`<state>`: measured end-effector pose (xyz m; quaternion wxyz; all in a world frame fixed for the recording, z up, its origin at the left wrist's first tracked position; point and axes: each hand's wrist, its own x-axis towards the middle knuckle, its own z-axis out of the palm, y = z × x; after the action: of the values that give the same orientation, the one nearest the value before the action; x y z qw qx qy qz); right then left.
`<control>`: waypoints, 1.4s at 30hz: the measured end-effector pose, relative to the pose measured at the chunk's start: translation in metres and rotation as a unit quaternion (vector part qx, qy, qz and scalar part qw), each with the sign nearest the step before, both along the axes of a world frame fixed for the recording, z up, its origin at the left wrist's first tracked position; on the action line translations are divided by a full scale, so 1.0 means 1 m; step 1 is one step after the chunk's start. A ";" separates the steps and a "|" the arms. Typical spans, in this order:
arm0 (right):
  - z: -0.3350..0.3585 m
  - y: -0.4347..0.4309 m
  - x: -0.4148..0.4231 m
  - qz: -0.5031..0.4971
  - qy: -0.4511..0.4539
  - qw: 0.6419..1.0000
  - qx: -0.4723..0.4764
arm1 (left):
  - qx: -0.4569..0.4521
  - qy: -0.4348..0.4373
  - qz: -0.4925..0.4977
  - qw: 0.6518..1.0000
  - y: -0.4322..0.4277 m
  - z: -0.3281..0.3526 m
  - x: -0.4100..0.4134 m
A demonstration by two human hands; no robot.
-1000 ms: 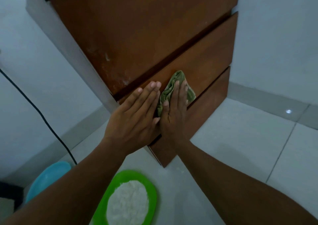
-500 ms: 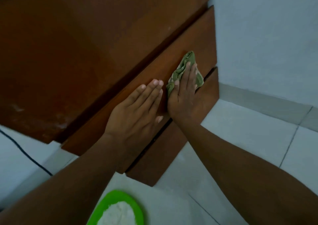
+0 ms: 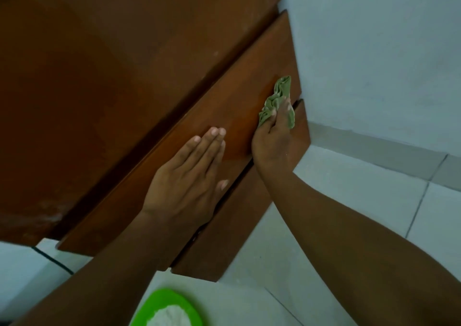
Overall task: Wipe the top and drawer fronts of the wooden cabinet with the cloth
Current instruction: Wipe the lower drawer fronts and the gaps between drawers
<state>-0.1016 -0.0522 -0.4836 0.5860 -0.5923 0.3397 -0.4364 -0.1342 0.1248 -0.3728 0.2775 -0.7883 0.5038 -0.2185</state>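
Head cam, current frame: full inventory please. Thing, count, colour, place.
cabinet: 1, reddish-brown wood, fills the upper left
drawer fronts: 2 plainly edged, brown, stacked at the cabinet's lower right
cloth: 1, green, bunched on the upper of those fronts, near its right end
dish: 1, bright green, on the floor at the bottom edge, partly cut off
powder: 1 heap, white, in the dish
cable: 1, black, lower left beside the cabinet
floor: white tiles, lower right
wall: pale, upper right
left hand: flat on the same front as the cloth
right hand: presses the cloth to that front
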 end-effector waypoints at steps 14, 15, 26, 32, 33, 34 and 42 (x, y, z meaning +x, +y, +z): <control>-0.005 0.169 -0.060 0.116 -0.143 0.973 -0.142 | -0.003 -0.011 -0.001 1.000 0.100 0.020 -0.030; -0.009 0.175 -0.063 0.129 -0.133 0.970 -0.156 | -0.008 -0.009 -0.004 1.000 0.102 0.019 -0.030; -0.023 0.131 -0.026 0.079 -0.056 0.977 -0.190 | -0.042 0.002 -0.027 0.999 0.066 -0.002 -0.015; -0.028 0.051 0.009 0.011 -0.059 0.986 -0.155 | -0.037 0.007 -0.019 0.999 0.024 -0.016 -0.002; -0.029 0.038 0.015 0.006 -0.052 0.988 -0.147 | -0.040 0.006 -0.022 0.999 0.017 -0.019 0.001; -0.029 0.025 0.020 0.006 -0.041 0.989 -0.140 | -0.042 0.005 -0.026 0.999 0.011 -0.022 0.003; -0.025 -0.030 0.026 0.018 -0.005 1.000 -0.005 | -0.019 -0.014 -0.007 1.000 -0.012 -0.031 0.009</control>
<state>-0.0758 -0.0819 -0.5084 0.5921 -0.5993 0.3240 -0.4305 -0.1254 0.1124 -0.4034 0.2684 -0.7869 0.5009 -0.2406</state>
